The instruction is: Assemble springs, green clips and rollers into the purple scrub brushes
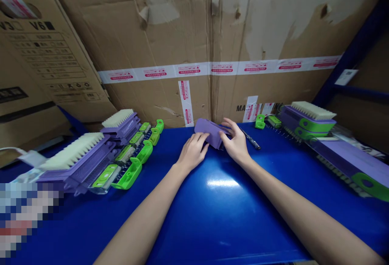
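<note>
A purple plastic shell (209,129) stands tilted on the blue table near the cardboard wall, between my two hands. My left hand (194,148) has its fingers closed along the shell's near left side. On the other side, my right hand (236,140) grips the shell's right end, thumb in front and fingers curved behind. The shell's inside and its underside are turned away or covered by my fingers. Just right of my right hand lies a slim dark screwdriver-like tool (251,138).
At left stand purple housings with pale bristle blocks (73,150), green caps (130,174) and small green-topped modules (106,176). Purple-and-green brush bodies (313,123) are stacked at right, near another green cap (260,121). Taped cardboard (158,99) closes off the back.
</note>
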### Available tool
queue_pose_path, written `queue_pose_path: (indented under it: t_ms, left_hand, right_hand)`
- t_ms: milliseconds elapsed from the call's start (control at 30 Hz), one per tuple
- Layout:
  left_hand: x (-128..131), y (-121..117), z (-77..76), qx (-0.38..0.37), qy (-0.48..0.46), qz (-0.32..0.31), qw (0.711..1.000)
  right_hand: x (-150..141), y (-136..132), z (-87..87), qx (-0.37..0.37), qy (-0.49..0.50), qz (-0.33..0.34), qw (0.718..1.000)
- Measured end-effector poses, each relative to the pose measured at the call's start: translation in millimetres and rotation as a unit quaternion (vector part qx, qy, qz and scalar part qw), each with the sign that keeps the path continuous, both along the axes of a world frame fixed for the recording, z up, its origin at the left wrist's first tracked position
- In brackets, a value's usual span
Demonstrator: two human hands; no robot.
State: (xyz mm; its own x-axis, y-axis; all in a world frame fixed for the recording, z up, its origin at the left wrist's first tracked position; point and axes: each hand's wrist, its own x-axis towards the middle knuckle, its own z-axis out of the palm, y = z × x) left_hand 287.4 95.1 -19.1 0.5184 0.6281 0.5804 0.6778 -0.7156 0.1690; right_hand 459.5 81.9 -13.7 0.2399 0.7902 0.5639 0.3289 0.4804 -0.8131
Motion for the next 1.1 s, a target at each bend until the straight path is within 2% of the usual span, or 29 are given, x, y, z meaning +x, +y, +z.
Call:
queue_pose_path:
  t_ms: [100,167,267,367,567,867,1100]
  left_hand:
    - [-1,1,1.1,0.032,-0.013,0.051,0.998]
    - [-4,2,0.9,0.058,-0.014,0.074,0.996]
    - [-7,5,-0.2,0.089,0.006,0.094,0.992]
    - [-8,6,-0.2,0.099,0.02,0.107,0.989]
    - [-7,5,2.4,0.1,0.008,0.086,0.991]
    - [-10,11,-2.5,0.093,-0.055,0.025,0.994]
    - [-12,10,-0.3,0.105,-0.079,0.025,0.991]
  right_hand:
    - [1,-2,1.6,0.009,-0.052,0.029,0.998]
    - [3,-4,3.9,0.037,-0.123,0.047,0.991]
    - [6,-6,7.5,0.094,-0.238,0.065,0.965]
    - [11,-5,9.5,0.114,-0.296,0.07,0.946]
    - [20,-2,10.3,0.099,-0.327,0.054,0.938]
    - [25,5,3.9,0.087,-0.334,0.03,0.938]
    - [26,6,1.7,0.076,-0.375,0.029,0.924]
